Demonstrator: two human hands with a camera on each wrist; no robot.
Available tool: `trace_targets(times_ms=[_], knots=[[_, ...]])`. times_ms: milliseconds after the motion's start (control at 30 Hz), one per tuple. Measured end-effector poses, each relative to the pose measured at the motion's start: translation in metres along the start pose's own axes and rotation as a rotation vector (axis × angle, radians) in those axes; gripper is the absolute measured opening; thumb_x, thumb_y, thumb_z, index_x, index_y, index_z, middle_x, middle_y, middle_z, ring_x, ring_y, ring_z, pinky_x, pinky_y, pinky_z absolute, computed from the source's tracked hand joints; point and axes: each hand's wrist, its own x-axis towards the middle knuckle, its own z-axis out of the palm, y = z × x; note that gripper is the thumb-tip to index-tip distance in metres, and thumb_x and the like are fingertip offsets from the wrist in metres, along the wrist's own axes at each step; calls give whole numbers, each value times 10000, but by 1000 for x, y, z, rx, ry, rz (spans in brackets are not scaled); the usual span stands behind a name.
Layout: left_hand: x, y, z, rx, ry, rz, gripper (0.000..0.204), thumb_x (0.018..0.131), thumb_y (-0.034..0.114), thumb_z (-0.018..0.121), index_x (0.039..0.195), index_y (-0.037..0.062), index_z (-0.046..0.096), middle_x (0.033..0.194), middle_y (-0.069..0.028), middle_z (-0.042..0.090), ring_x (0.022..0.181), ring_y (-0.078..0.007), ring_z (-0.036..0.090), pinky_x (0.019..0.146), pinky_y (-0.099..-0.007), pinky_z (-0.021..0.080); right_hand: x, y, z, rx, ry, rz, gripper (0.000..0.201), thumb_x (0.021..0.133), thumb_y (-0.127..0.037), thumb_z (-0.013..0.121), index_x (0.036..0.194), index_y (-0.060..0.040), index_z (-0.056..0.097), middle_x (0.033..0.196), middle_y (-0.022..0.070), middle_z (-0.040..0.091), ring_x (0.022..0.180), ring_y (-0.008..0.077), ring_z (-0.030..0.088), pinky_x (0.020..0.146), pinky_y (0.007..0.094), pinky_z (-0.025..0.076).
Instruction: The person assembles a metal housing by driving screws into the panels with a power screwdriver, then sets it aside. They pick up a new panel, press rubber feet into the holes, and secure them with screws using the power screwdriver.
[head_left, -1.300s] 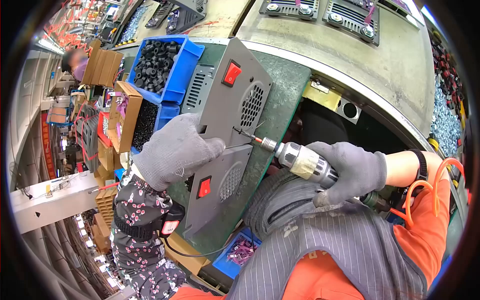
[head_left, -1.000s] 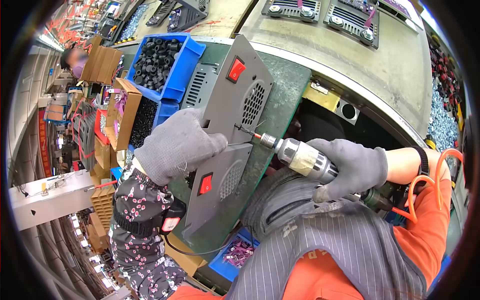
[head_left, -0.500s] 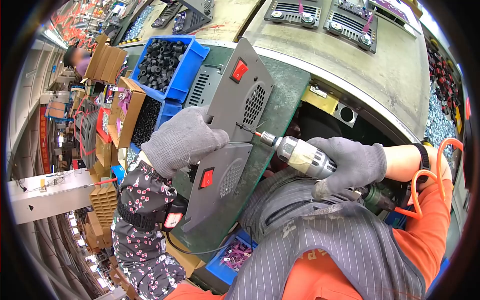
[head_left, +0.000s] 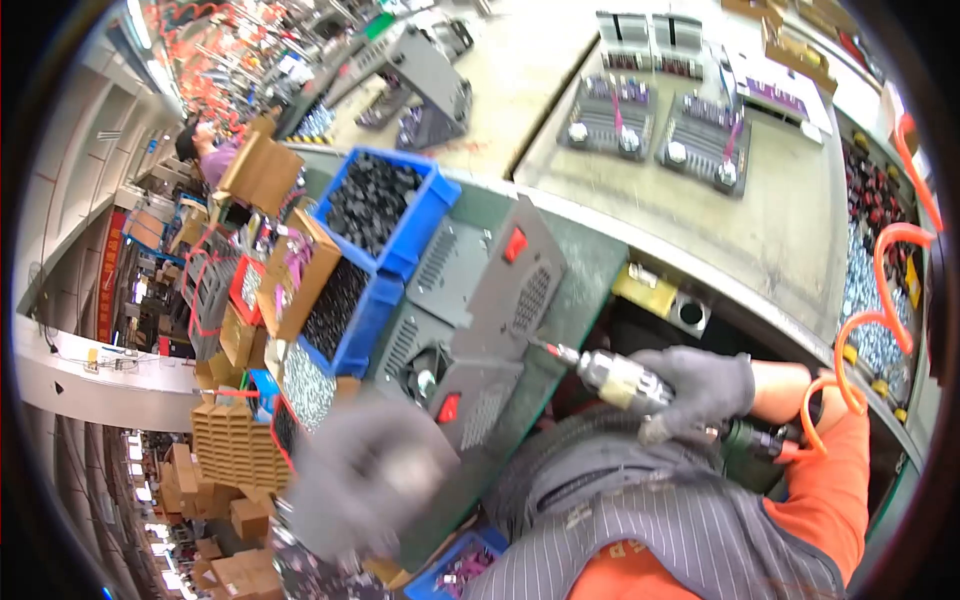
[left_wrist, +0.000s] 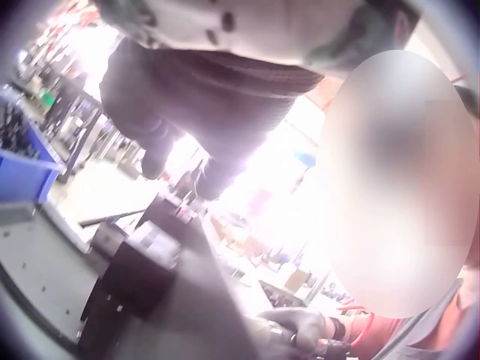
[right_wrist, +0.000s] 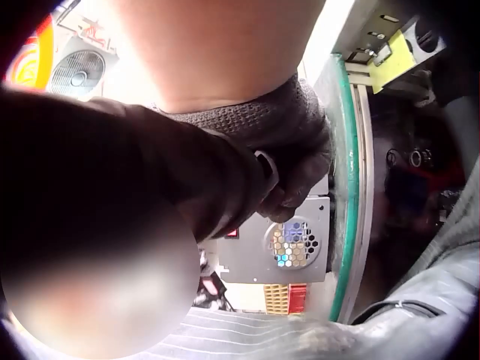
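- Where the view begins at 9 o'clock, cardboard boxes (head_left: pixel 262 172) and blue bins (head_left: pixel 385 210) of small black parts stand at the far-left edge of the table (head_left: pixel 760 230).
- At 7 o'clock the left hand (head_left: pixel 365 480), in a grey glove, is only a blur above the table edge. I cannot tell how far its grip is open; it seems to hold nothing and touches no housing.
- At the centre lie two grey housings (head_left: pixel 500 285), each with a red switch (head_left: pixel 515 245) and a vent grille; the nearer one shows its switch (head_left: pixel 449 407) lower down.
- Toward 4 o'clock the right hand (head_left: pixel 700 385) has its grip closed firmly around the pneumatic screwdriver (head_left: pixel 625 378), fingers wrapped on the barrel. The bit tip (head_left: pixel 535 343) is just beside the edge of the upper housing, at the seam between the two.
- To do this step well, I judge the bit must stay straight in line with the screw, and the free hand should steady the housing so it does not slide.
- At 3 o'clock the orange coiled air hose (head_left: pixel 880 300) hangs by the arm.
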Motion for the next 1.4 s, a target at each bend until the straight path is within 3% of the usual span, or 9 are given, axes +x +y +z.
trace_targets(times_ms=[67,100,167,367,500,667,1100,1300,1400], knots=[[-11,-24,34,-96,-238,-43,266,845,166,513,1063,24,569,877,-46,594,783,-121,566,703,-276,454,-1,20,6,86,-12,60,611,734,-336,747,1177,4,500,925,106,624,857,179,585,777,322,470],[-11,-55,56,-450,-388,-343,321,879,139,449,1170,10,488,890,-28,538,735,-99,513,665,-240,434,0,23,11,95,2,63,611,731,-330,754,1176,4,501,919,98,622,853,166,575,773,319,466],[-1,-105,101,-1003,-206,-622,327,904,118,436,1201,-13,478,795,2,466,633,-72,416,562,-189,385,4,36,19,155,28,88,609,721,-330,763,1160,7,507,890,86,611,821,154,558,743,315,463],[27,-204,151,-1518,-371,-384,355,930,204,485,1223,4,492,822,13,526,657,-64,399,542,-187,351,6,58,39,223,45,100,618,721,-371,761,1150,-3,512,842,64,607,767,148,560,704,301,462],[46,-178,153,-1429,-75,-377,350,951,196,473,1260,34,476,887,-8,539,667,-65,427,566,-174,366,-1,51,43,150,50,82,630,722,-374,763,1160,-2,506,845,60,607,769,139,561,705,295,465],[56,-181,162,-1426,-80,-104,334,913,189,567,1206,38,512,944,-20,560,704,-59,448,577,-175,378,-15,31,48,214,34,-5,632,707,-294,774,1181,1,479,906,71,604,811,149,568,723,302,479],[61,-160,160,-1640,-142,-131,350,957,319,503,1113,11,556,674,52,459,538,-38,340,437,-176,294,-28,26,55,138,-37,31,670,725,-228,754,1261,-6,419,787,64,598,664,111,593,576,276,501],[61,-144,160,-1413,15,-135,357,956,334,504,1070,2,568,631,55,427,495,-35,325,407,-176,272,-30,28,53,189,-51,104,675,708,-258,765,1241,-2,438,801,70,605,683,140,600,601,287,499],[57,-138,160,-908,156,-180,404,947,387,506,1039,-3,555,631,54,444,458,-30,316,388,-176,277,-30,24,50,142,-46,97,692,695,-289,773,1231,0,444,797,82,608,695,182,607,632,314,500]])
